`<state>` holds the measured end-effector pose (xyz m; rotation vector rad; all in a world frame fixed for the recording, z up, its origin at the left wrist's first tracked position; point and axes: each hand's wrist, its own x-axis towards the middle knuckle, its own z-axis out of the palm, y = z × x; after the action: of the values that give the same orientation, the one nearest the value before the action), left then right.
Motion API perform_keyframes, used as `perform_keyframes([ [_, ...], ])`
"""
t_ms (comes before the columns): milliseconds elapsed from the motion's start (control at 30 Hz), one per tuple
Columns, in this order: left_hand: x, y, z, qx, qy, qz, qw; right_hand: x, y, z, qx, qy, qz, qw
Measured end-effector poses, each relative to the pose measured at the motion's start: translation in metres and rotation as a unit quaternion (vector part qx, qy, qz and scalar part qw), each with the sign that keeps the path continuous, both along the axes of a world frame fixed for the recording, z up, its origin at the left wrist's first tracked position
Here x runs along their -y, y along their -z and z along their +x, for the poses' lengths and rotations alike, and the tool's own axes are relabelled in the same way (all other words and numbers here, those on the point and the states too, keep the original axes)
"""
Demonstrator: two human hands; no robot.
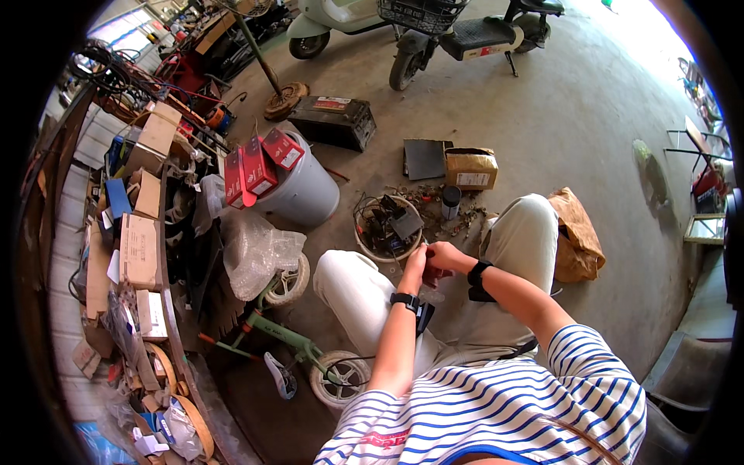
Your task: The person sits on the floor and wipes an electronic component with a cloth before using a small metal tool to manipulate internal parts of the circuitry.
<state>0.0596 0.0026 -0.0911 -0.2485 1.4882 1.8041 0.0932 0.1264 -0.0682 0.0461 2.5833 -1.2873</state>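
Note:
My left hand (415, 270) and my right hand (445, 256) meet between my knees, fingers closed around something small that I cannot make out. A small clear plastic item (432, 295) shows just below them, partly hidden by my wrist. Beyond my fingers a pale round tub (363, 247) holds tangled black cables and dark device parts (404, 222). A dark canister (450, 202) stands right of the tub among scattered small debris.
Grey bucket (302, 197) with red boxes (258, 165), green bike (291, 335) under bubble wrap (256, 252) and cluttered shelf (139, 252) at left. Black case (331, 122), dark panel (423, 159), cardboard box (470, 169), scooters (478, 43) ahead. Brown paper sack (579, 240), chairs (704, 159) at right.

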Motion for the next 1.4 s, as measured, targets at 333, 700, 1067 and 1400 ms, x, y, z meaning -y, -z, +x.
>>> perform_keyframes([
  [333,0.002,0.012,0.002,-0.198,0.068,-0.136,0.968,-0.009,-0.016,-0.014,0.087,0.221,-0.251,0.939],
  [700,0.006,0.016,-0.004,-0.136,0.035,-0.115,0.983,-0.013,-0.017,-0.016,0.129,0.255,-0.334,0.898],
  [1067,0.005,-0.031,0.012,-0.331,0.118,-0.459,0.816,-0.015,-0.015,-0.013,0.109,0.251,-0.236,0.932],
  [1400,0.003,-0.005,0.004,-0.362,-0.01,-0.274,0.891,-0.013,-0.011,-0.011,0.096,0.196,-0.24,0.946],
])
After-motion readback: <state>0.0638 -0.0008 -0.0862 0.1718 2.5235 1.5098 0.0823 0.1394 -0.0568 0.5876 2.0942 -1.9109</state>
